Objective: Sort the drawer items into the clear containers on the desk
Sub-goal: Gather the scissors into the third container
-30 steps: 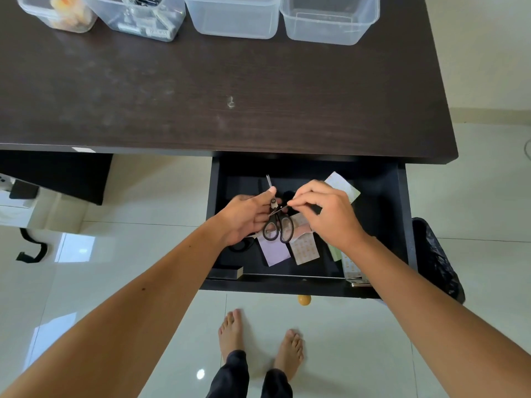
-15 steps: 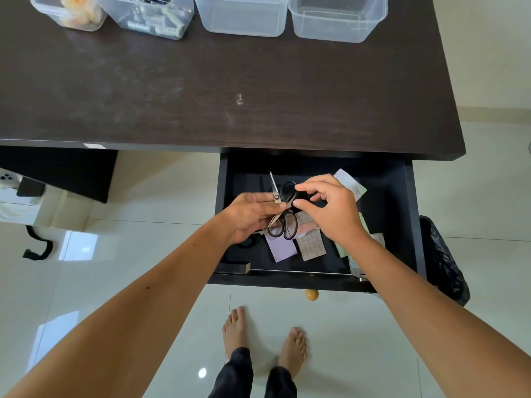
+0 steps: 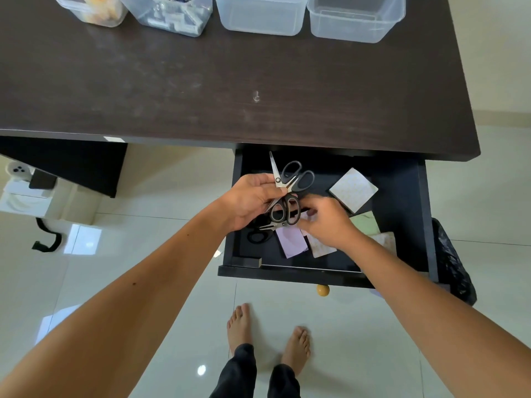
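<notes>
Left hand (image 3: pixel 253 198) is curled tight around a bunch of black-handled scissors (image 3: pixel 283 193) above the open drawer (image 3: pixel 402 202). Right hand (image 3: pixel 327 222) is down among the paper pads (image 3: pixel 352 189), fingers bent, maybe pinching something, can't really tell. Clear containers (image 3: pixel 261 15) sit along the desk's far edge.

Left hand (image 3: pixel 249 200) grips several scissors (image 3: pixel 284 193) above open drawer (image 3: pixel 402 179); right hand (image 3: pixel 327 219) beside them
</notes>
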